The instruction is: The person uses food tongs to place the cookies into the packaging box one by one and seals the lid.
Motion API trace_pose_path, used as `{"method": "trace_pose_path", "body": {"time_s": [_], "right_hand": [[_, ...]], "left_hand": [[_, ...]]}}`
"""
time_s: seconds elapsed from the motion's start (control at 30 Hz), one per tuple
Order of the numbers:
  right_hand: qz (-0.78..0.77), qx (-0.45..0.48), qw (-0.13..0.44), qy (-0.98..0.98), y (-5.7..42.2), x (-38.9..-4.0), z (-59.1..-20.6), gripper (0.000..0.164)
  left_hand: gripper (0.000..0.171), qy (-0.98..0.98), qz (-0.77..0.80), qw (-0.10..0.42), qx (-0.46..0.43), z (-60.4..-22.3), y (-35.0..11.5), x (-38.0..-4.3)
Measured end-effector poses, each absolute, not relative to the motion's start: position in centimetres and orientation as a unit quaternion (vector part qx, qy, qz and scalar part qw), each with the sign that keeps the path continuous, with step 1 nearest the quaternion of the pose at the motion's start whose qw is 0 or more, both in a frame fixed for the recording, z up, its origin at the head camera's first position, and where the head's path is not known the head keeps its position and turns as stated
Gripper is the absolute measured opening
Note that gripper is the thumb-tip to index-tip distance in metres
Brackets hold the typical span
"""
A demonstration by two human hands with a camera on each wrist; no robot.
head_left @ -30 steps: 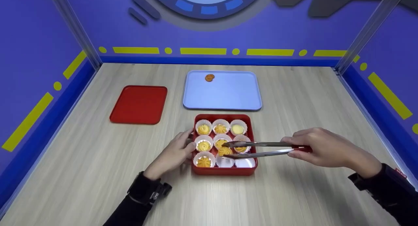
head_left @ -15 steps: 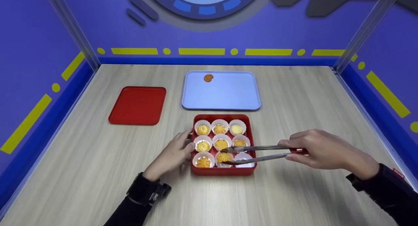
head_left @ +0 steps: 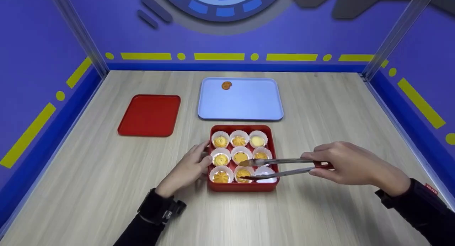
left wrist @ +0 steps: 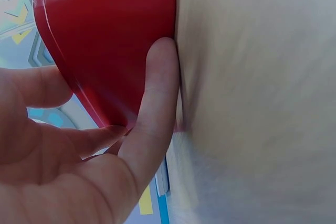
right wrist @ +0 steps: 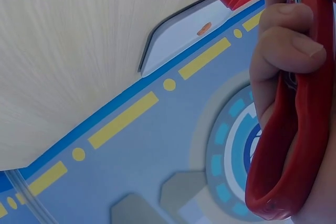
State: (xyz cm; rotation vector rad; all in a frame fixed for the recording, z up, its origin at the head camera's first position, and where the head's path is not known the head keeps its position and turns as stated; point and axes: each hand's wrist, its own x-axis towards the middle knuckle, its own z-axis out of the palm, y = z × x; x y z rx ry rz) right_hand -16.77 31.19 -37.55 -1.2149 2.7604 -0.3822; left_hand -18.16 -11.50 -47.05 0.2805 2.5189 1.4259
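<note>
My left hand (head_left: 188,166) rests against the left wall of a red box (head_left: 241,187), thumb at the rim. In the left wrist view its fingers (left wrist: 157,87) lie along the box's outer side. My right hand (head_left: 344,164) grips metal tongs (head_left: 289,161) by their red handle (right wrist: 315,103). The tong tips stand apart over the front-middle paper cup, where a swirled cookie (head_left: 243,174) sits. Several other white cups hold yellow cookies, such as a star-shaped cookie (head_left: 220,177) at front left. The front-right cup (head_left: 265,172) shows its pale bottom behind the tongs.
A light blue tray (head_left: 245,100) behind the box carries one brown cookie (head_left: 226,85) near its far edge. A flat red lid-like tray (head_left: 151,114) lies at left. Blue panels (head_left: 227,43) wall in the table's back and sides.
The tongs have lowered the swirled cookie into the front-middle cup and let go of it, their tips now spread. The left hand stays at the box.
</note>
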Motion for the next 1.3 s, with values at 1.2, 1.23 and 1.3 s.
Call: {"method": "trace_pose_path", "body": {"time_s": [1.2,1.23,1.3], "right_hand": [[-0.210,-0.133,0.008,0.969,21.8,-30.7,-41.6,0.024],[-0.202,-0.125,0.010,0.971,21.5,-30.9,-41.5,0.027],[-0.183,-0.112,0.011,0.977,21.0,-31.4,-41.4,0.034]], "left_hand": [[0.062,0.859,0.490,0.115,0.093,-47.0,-11.6,-18.0],[0.062,0.860,0.488,0.115,0.093,-47.0,-11.6,-18.0],[0.062,0.862,0.486,0.115,0.093,-47.0,-11.5,-18.0]]}}
